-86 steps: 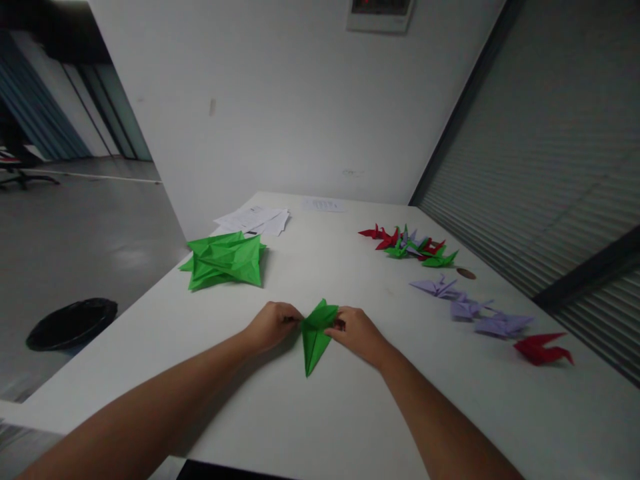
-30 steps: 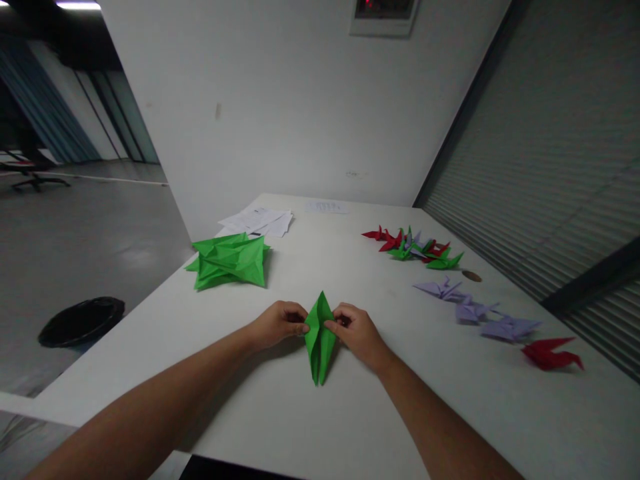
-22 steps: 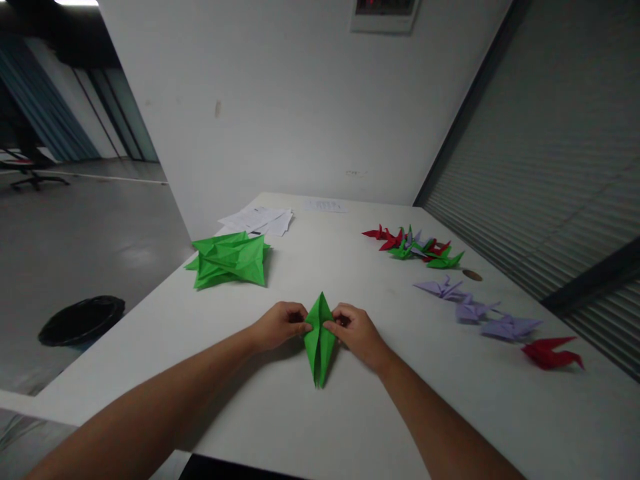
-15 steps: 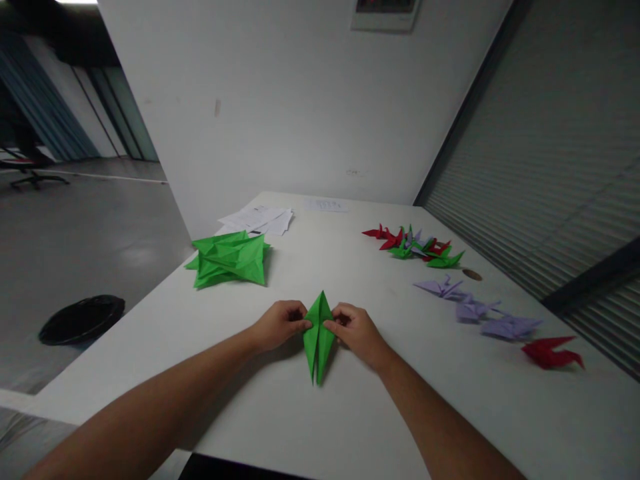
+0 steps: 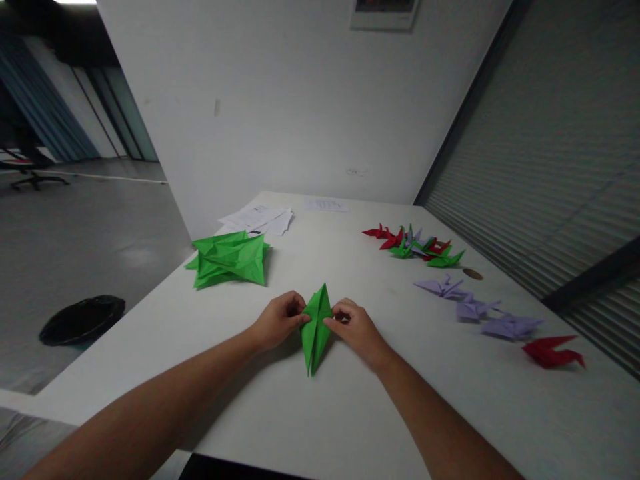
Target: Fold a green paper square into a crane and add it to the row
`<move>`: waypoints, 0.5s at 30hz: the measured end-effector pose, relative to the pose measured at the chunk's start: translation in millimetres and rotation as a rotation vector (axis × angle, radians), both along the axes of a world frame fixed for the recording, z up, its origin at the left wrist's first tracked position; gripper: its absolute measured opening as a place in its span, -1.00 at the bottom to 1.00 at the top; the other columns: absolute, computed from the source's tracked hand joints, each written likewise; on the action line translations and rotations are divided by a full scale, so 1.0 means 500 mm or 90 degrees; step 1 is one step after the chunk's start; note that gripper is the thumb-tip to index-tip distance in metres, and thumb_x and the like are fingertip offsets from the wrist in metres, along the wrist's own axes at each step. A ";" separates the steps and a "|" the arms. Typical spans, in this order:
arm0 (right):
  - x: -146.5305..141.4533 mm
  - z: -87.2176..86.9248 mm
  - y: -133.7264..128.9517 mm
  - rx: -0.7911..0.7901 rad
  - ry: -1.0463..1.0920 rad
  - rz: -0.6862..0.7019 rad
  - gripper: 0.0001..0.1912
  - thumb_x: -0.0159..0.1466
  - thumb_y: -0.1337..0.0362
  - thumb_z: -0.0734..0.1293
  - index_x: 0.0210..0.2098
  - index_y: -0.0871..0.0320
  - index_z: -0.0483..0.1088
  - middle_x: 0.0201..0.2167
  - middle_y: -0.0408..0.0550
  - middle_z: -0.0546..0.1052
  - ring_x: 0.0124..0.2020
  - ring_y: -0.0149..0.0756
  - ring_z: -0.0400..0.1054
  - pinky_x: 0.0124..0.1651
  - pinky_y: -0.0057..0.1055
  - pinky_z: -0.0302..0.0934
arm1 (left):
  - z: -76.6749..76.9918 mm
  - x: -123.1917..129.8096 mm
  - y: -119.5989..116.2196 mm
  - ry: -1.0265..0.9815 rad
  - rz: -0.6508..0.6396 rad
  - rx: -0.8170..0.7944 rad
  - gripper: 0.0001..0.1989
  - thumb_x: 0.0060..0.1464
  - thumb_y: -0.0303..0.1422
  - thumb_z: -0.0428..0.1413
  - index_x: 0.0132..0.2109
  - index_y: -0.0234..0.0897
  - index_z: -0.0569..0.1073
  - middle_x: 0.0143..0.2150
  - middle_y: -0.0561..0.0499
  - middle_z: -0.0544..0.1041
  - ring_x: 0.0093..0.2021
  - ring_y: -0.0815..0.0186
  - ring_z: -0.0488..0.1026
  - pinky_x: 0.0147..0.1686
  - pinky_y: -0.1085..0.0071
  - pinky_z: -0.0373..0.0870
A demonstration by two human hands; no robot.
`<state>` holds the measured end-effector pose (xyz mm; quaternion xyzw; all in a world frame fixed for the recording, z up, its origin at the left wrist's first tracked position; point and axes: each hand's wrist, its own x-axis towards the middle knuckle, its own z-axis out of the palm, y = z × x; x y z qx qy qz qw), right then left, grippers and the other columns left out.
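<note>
A green folded origami paper (image 5: pixel 315 333), a long diamond with its split points toward me, stands between my hands just over the table. My left hand (image 5: pixel 281 320) pinches its left edge between thumb and fingers. On the other side, my right hand (image 5: pixel 356 327) has thumb and forefinger closed at the right edge of the same paper. The fingertips behind the paper are partly hidden.
Green folded sheets (image 5: pixel 230 260) lie stacked at the left on the white table (image 5: pixel 310 427), with printed papers (image 5: pixel 260 217) behind. Purple cranes (image 5: pixel 473 309), a red crane (image 5: pixel 553 351) and a mixed crane pile (image 5: pixel 415 245) lie at right. A black-lined bin (image 5: pixel 83 320) stands at left.
The green paper has tilted, its upper tip shifting slightly right and up and its lower points left. The gap between the lower points has narrowed. Both hands stay nearly in place.
</note>
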<state>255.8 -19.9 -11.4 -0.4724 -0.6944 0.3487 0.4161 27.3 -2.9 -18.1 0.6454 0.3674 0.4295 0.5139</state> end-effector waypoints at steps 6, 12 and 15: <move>-0.017 -0.003 -0.012 -0.176 0.185 -0.048 -0.63 0.11 0.03 0.51 -0.34 0.09 0.32 -0.36 -0.10 0.49 -0.29 -0.22 0.44 -0.19 -0.29 0.34 | 0.003 0.002 -0.003 -0.051 0.017 -0.002 -0.70 0.02 -0.29 0.34 -0.23 -0.27 0.37 -0.39 0.12 0.43 -0.39 0.40 0.37 -0.37 0.45 0.27; -0.031 0.005 -0.030 -0.300 0.370 -0.054 -0.44 0.01 0.03 0.61 -0.22 0.06 0.24 -0.30 -0.11 0.59 -0.28 -0.20 0.54 -0.18 -0.26 0.42 | -0.013 0.001 0.000 -0.046 0.011 0.003 -0.70 0.04 -0.28 0.33 -0.21 -0.26 0.37 -0.36 0.10 0.44 -0.36 0.37 0.39 -0.36 0.45 0.26; -0.034 0.007 -0.031 -0.306 0.397 -0.057 -0.42 0.02 0.08 0.62 -0.16 0.06 0.26 -0.30 -0.10 0.63 -0.29 -0.22 0.56 -0.17 -0.28 0.42 | -0.017 0.000 0.002 -0.021 0.018 0.012 -0.71 0.05 -0.30 0.32 -0.20 -0.25 0.37 -0.36 0.09 0.44 -0.36 0.36 0.39 -0.37 0.46 0.25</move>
